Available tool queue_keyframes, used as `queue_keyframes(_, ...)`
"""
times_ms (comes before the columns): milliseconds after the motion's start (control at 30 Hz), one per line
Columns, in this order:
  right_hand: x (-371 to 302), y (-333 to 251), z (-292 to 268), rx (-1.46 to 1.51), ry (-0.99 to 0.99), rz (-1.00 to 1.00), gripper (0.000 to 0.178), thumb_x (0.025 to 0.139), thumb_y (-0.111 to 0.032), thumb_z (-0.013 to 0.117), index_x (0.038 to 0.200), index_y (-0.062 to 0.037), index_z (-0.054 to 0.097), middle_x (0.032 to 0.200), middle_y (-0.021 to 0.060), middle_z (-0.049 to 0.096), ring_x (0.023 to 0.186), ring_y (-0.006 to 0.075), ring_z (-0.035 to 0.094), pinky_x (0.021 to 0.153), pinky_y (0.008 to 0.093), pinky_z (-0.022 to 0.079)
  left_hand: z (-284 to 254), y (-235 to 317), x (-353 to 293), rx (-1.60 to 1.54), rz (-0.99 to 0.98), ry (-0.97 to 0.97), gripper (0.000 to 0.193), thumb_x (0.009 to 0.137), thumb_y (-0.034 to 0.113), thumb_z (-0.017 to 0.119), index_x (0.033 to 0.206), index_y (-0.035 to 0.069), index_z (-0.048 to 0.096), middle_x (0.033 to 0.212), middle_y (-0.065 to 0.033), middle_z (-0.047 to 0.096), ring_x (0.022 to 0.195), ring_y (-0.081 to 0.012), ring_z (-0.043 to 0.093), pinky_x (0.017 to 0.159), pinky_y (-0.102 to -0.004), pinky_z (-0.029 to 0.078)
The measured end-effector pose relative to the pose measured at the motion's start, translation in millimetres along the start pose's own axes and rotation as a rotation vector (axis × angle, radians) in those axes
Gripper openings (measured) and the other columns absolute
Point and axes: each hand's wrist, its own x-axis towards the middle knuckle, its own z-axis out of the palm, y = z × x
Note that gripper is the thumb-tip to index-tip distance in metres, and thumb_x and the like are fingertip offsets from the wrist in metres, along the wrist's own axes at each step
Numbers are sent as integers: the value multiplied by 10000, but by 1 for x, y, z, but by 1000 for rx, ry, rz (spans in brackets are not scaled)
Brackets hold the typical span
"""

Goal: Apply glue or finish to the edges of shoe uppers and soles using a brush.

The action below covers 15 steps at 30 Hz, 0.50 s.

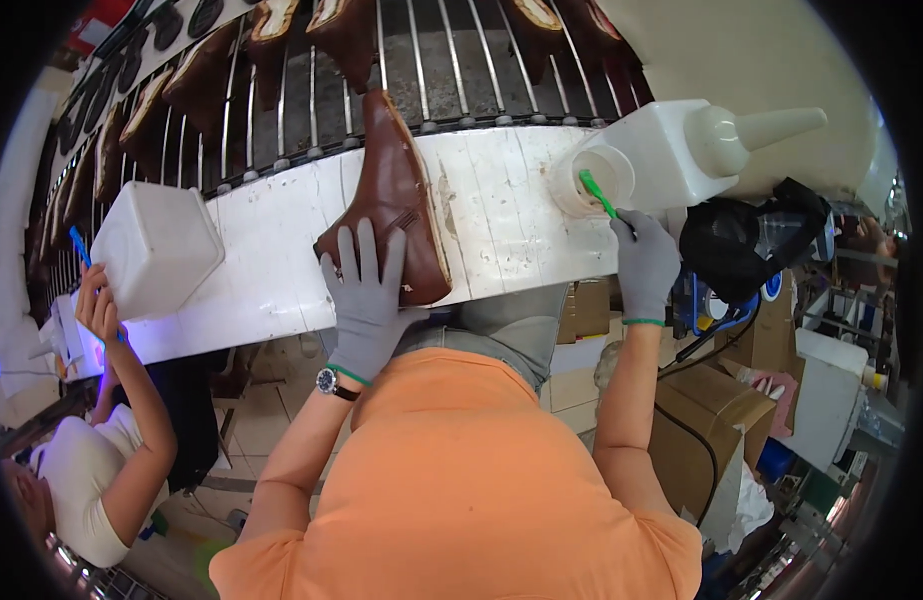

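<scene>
- Pinning, head view: brown boot lies on its side on the white bench, narrow end away from me, broad end at the near edge.
- My left hand, gray glove: flat on the boot's broad part, fingers spread, pressing on top, not wrapped round it.
- My right hand, gray glove, well right of the boot: fingers curled in on the green brush. Brush head sits in the mouth of the round white tub; can't tell whether it touches the contents.
- Handling, my guess: boot moderately light, leather smooth and a bit slippery, supple in the upper, stiffer along the pale edge on its right. Best hold: spread palm on the broad part, keeping fingers off that edge.
- Brush looks light and stiff; hold it by the handle's far end, clear of the tub.
- Right of the boot, beyond the tub: white nozzle bottle.
- Left of the boot: white blocky container; past it, a co-worker's hand with a blue tool.
- Beyond the boot: metal rack with more brown boots.
</scene>
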Motion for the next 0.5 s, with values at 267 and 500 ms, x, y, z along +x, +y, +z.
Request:
queue_keyframes(267,-6,-26,-42,663,-552,311,161,828,-73,650,909,38,733,722,-9,635,670,44,512,577,221,367,-29,-16,15,-136,-98,-21,1042,635,198,812,1477,-23,239,1443,-283,360,1325,-435,383,1055,-515,372)
queue_keyframes(500,-32,-118,-17,859,-717,-65,195,801,-3,695,989,-1,744,773,11,644,683,49,520,598,209,379,-75,-37,-3,-346,-133,-203,1032,662,290,805,1477,-9,246,1407,-279,426,1273,-420,474,910,-401,517)
